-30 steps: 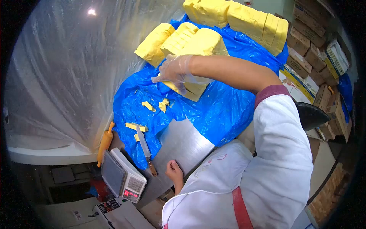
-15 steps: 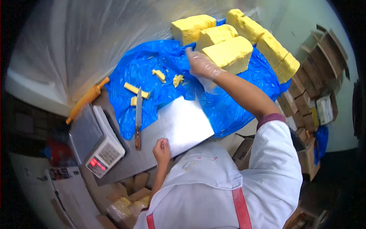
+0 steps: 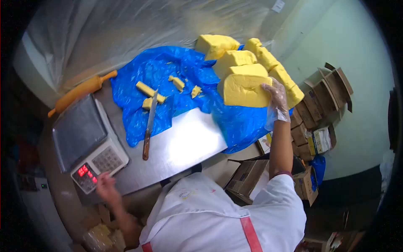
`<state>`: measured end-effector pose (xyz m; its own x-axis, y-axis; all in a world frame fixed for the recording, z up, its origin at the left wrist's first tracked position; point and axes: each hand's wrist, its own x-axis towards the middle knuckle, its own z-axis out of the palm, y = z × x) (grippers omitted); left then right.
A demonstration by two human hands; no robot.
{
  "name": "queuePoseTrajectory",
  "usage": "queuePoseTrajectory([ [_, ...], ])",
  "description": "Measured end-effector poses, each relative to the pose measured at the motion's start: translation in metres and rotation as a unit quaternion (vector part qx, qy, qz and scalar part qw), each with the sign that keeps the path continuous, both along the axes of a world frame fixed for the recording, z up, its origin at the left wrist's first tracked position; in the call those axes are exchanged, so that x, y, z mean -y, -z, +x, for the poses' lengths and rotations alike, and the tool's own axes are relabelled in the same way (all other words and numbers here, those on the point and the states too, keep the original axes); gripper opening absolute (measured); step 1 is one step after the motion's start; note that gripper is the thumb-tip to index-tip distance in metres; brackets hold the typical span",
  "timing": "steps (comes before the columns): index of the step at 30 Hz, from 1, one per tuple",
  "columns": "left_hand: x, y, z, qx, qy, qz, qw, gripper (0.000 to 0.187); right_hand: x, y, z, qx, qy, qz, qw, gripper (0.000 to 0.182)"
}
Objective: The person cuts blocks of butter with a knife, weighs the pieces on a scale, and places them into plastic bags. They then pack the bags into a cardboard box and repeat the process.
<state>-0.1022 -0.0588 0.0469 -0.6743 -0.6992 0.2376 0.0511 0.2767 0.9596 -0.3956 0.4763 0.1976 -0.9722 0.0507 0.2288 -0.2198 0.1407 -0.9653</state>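
Note:
My right hand point(image 3: 278, 97), in a clear plastic glove, grips the right end of a thick yellow slab that looks like butter point(image 3: 247, 90), thumb on its front face. Right behind that slab stands another yellow block point(image 3: 247, 69). My bare left hand point(image 3: 107, 187) is beside the lit display of the digital scale point(image 3: 100, 155); motion smears its fingers. A knife point(image 3: 150, 128) with a wooden handle rests across the blue plastic sheet point(image 3: 166, 119) and the steel tabletop point(image 3: 191, 145). Near the blade lie a butter strip point(image 3: 147, 90) and several small pieces.
More large yellow blocks point(image 3: 216, 46) stand at the back of the sheet. A rolling pin point(image 3: 82, 93) lies behind the scale. Clear plastic sheeting point(image 3: 138, 25) hangs at the back. Cardboard boxes point(image 3: 249, 178) stand below the table's front edge and are stacked at right.
My right hand has gone from the left of the front block to the right end of the slab. My left hand has moved left to the scale. The view has shifted.

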Motion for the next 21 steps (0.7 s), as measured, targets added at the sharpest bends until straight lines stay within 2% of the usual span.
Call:
queuePoseTrajectory([
  [1,0.020,-0.009,0.000,-0.009,-0.011,-0.026,1.000,0.017,-0.008,-0.014,0.006,0.009,0.011,-0.040,0.999,0.037],
  [2,0.035,-0.013,0.002,-0.019,-0.025,-0.053,0.998,0.018,0.008,-0.023,0.029,-0.015,0.029,-0.158,0.987,0.036],
  [5,0.044,-0.034,0.000,-0.051,-0.031,-0.017,0.998,0.020,0.020,0.040,0.082,-0.106,0.054,-0.204,0.972,0.067],
  [6,0.038,-0.041,-0.001,-0.064,-0.022,-0.018,0.998,0.020,0.046,0.056,0.100,-0.061,-0.027,-0.431,0.900,0.071],
  [7,0.036,-0.044,-0.004,-0.070,-0.021,-0.006,0.997,0.020,0.068,0.064,0.114,-0.062,-0.067,-0.489,0.868,0.070],
  [9,0.032,-0.040,-0.002,-0.064,-0.027,0.013,0.997,0.021,0.088,0.097,0.123,0.012,-0.127,-0.504,0.854,0.067],
  [11,0.017,-0.051,-0.004,-0.043,-0.059,0.001,0.997,0.019,0.122,0.135,0.119,0.120,-0.060,-0.515,0.847,0.066],
  [14,0.027,-0.043,0.004,-0.068,0.004,0.005,0.998,0.016,0.144,0.151,0.117,0.123,-0.067,-0.465,0.874,0.064],
  [17,0.030,-0.065,0.003,-0.007,-0.001,-0.046,0.999,0.014,0.146,0.156,0.101,0.058,-0.094,-0.373,0.921,0.065],
  [18,0.052,-0.058,0.004,0.014,-0.022,-0.105,0.994,0.019,0.146,0.146,0.092,0.025,-0.101,-0.334,0.937,0.066],
  [20,0.060,-0.067,-0.010,0.090,-0.033,-0.294,0.951,0.026,0.142,0.107,0.080,-0.043,-0.112,-0.249,0.961,0.068],
  [21,0.060,-0.071,-0.017,0.133,-0.039,-0.380,0.915,0.030,0.144,0.092,0.079,-0.064,-0.100,-0.300,0.947,0.070],
])
